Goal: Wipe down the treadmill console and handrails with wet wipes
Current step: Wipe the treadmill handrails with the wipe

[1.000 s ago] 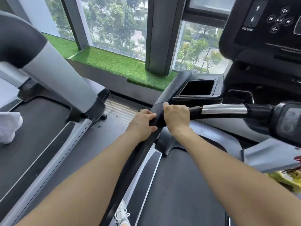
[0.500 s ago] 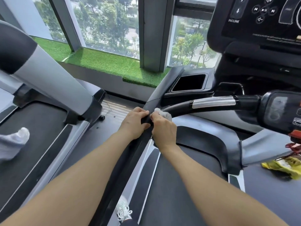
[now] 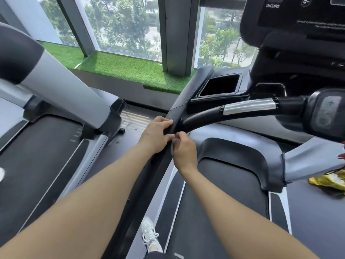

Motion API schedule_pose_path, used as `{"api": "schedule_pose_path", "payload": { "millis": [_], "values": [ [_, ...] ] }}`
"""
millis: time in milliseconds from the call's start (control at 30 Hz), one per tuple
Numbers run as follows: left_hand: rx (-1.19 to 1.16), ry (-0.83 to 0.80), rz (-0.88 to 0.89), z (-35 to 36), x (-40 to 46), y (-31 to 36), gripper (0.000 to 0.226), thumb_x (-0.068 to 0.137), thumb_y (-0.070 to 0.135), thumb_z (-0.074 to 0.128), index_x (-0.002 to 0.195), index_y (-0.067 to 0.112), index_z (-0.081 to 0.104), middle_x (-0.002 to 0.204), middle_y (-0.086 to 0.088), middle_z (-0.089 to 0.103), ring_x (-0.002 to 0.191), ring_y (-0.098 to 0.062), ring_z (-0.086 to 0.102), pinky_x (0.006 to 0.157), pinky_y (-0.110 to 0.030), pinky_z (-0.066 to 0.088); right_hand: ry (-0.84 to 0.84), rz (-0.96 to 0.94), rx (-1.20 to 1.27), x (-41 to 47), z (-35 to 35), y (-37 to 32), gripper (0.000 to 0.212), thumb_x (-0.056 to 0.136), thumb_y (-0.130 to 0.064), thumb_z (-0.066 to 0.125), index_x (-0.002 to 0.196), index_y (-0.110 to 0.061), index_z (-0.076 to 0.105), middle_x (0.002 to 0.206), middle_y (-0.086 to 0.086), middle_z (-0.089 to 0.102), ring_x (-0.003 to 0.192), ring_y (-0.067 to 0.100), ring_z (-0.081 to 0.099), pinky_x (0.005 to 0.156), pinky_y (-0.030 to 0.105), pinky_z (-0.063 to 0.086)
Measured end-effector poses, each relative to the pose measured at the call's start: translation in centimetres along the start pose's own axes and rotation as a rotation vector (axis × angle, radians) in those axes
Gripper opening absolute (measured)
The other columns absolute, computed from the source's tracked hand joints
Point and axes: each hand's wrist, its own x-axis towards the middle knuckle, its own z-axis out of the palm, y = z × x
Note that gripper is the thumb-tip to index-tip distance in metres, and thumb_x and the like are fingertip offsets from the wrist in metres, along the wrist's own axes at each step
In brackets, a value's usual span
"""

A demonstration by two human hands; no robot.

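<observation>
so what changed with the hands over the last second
The right hand let go of the curved front bar and slid back down onto the side handrail, below the junction, its grip now on a pale wipe that barely shows. The left hand stayed gripping the handrail just below the junction. The yellow wrapper lies where it was.

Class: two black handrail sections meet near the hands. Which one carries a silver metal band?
The curved front bar running right toward the console; its silver band sets it apart from the all-black side handrail.
</observation>
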Motion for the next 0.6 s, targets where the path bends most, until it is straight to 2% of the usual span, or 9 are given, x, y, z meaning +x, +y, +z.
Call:
{"api": "schedule_pose_path", "payload": {
  "millis": [67, 200, 300, 333, 433, 500, 600],
  "values": [
    [0.005, 0.003, -0.001, 0.0, 0.0, 0.1, 0.054, 0.089, 0.023, 0.064, 0.139, 0.014, 0.047, 0.137, 0.002, 0.044, 0.128, -0.015, 0.041, 0.105, -0.020, 0.026, -0.016, -0.001, -0.009, -0.4, -0.8, 0.6, 0.018, 0.093, -0.009, 0.048, 0.096, -0.002, 0.064, 0.095, 0.015, 0.067, 0.088, 0.029, 0.059, 0.074, 0.035, 0.044],
    [0.001, 0.005, -0.011, 0.0, 0.1, 0.0, 0.054, 0.089, 0.024, 0.064, 0.139, 0.016, 0.047, 0.137, 0.004, 0.044, 0.128, -0.015, 0.040, 0.105, -0.020, 0.026, 0.210, -0.224, 0.034, 0.8, -3.7, -1.5, 0.016, 0.089, -0.002, 0.055, 0.096, -0.001, 0.069, 0.096, 0.010, 0.069, 0.089, 0.023, 0.062, 0.079, 0.019, 0.040],
    [0.006, -0.007, -0.021, 0.0, 0.0, 0.1, 0.054, 0.090, 0.025, 0.062, 0.140, 0.018, 0.045, 0.137, 0.007, 0.043, 0.128, -0.013, 0.039, 0.103, -0.018, 0.024, 0.268, -0.315, -0.083, 3.8, -5.2, -3.5, 0.025, 0.090, 0.000, 0.049, 0.109, -0.002, 0.065, 0.104, 0.010, 0.061, 0.093, 0.020, 0.057, 0.081, 0.020, 0.041],
    [-0.001, -0.012, -0.029, -0.1, 0.0, 0.1, 0.054, 0.091, 0.025, 0.062, 0.141, 0.018, 0.044, 0.137, 0.008, 0.042, 0.128, -0.012, 0.039, 0.102, -0.017, 0.023, 0.200, -0.319, -0.242, 4.7, -5.5, -4.0, 0.030, 0.091, 0.001, 0.045, 0.115, -0.003, 0.061, 0.111, 0.012, 0.057, 0.100, 0.023, 0.055, 0.084, 0.024, 0.043],
    [-0.037, -0.014, -0.026, 0.0, 0.0, 0.1, 0.054, 0.089, 0.022, 0.064, 0.140, 0.014, 0.045, 0.135, 0.004, 0.044, 0.126, -0.014, 0.041, 0.106, -0.018, 0.024, -0.175, -0.284, -0.840, 6.0, -5.3, -5.1, 0.034, 0.094, -0.003, 0.036, 0.124, -0.006, 0.053, 0.126, 0.011, 0.047, 0.119, 0.026, 0.042, 0.090, 0.033, 0.042],
    [-0.056, -0.012, -0.023, 0.1, 0.0, 0.0, 0.055, 0.088, 0.020, 0.065, 0.139, 0.012, 0.046, 0.134, 0.002, 0.046, 0.125, -0.015, 0.043, 0.108, -0.020, 0.026, -0.254, -0.280, -0.949, 6.2, -5.3, -6.1, 0.034, 0.096, -0.005, 0.034, 0.124, -0.007, 0.055, 0.127, 0.010, 0.051, 0.122, 0.026, 0.042, 0.091, 0.033, 0.041],
    [-0.074, -0.011, -0.028, 0.1, 0.1, -0.1, 0.055, 0.088, 0.018, 0.066, 0.139, 0.012, 0.046, 0.134, 0.001, 0.046, 0.126, -0.015, 0.043, 0.108, -0.021, 0.026, -0.215, -0.216, -0.974, 7.2, -4.9, -7.1, 0.031, 0.094, 0.001, 0.035, 0.120, -0.004, 0.053, 0.122, 0.014, 0.058, 0.116, 0.031, 0.053, 0.086, 0.034, 0.043]
  ]
}}
